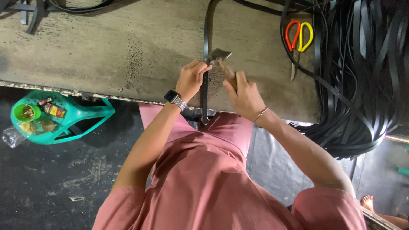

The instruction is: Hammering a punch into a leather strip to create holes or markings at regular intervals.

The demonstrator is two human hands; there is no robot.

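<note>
Your left hand (192,79) pins the limp black strap (205,64) flat to the tabletop (106,47) while your right hand (243,94) grips what looks like a heavy-headed hammer (219,57) by its handle.

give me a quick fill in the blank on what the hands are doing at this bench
1. The right hand grips the wooden handle of a ____.
2. The left hand presses down a long black ____ on the workbench.
3. The scissors lying right of the hands have one red handle loop and one ____ loop.
4. A watch sits on the ____ wrist.

Missing words: hammer; strap; yellow; left
</note>
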